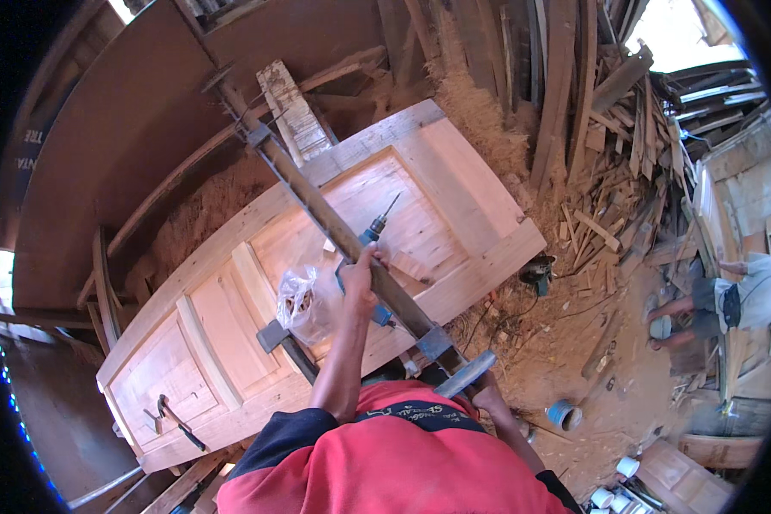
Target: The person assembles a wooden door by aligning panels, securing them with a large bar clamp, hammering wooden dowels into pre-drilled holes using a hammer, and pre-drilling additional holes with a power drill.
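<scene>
Metal clamp (319, 206) is spanning the already panelled wooden door (257, 291); your left hand (360, 278) is gripping the clamp, fingers curled; your right hand's (491, 398) hold isn't showing; clamping looks unfinished.

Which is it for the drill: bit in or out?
In: a thin bit sticks out of the front of the blue drill.

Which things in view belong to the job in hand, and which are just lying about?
Job in hand:
- long bar clamp: left hand on its bar, right hand at its near end
- panelled wooden door beneath it

Apparently lying about:
- drill, hammer, plastic bag, on the door
- scrap wood, blue tin, on the ground
</scene>
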{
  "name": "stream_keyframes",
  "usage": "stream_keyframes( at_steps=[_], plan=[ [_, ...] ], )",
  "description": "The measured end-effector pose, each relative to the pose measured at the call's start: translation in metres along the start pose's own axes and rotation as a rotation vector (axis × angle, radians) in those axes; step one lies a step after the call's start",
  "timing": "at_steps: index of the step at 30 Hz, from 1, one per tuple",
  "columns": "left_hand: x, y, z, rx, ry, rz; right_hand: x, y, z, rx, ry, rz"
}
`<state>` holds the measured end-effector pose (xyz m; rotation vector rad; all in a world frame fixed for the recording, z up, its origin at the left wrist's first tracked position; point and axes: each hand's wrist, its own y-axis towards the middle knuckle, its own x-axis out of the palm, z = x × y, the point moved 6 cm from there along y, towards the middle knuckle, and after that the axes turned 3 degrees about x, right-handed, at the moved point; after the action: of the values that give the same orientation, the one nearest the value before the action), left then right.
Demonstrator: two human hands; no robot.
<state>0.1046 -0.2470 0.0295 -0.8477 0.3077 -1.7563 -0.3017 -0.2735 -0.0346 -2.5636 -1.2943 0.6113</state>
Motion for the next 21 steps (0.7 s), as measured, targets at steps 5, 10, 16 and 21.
stream_keyframes(
  at_steps=[5, 10, 16, 21],
  plan=[
    [-0.080, 0.002, 0.008, -0.024, -0.170, 0.040, 0.042, -0.011, -0.007, 0.118, -0.085, -0.087],
    [-0.164, 0.002, 0.012, -0.004, -0.117, 0.125, 0.098, -0.024, -0.009, 0.183, -0.154, -0.286],
    [-0.256, -0.009, 0.032, 0.074, 0.009, 0.149, 0.174, -0.065, -0.033, -0.023, -0.232, -0.305],
    [-0.316, -0.018, 0.057, 0.107, -0.010, 0.115, 0.262, -0.103, -0.034, 0.078, -0.259, -0.237]
  ],
)
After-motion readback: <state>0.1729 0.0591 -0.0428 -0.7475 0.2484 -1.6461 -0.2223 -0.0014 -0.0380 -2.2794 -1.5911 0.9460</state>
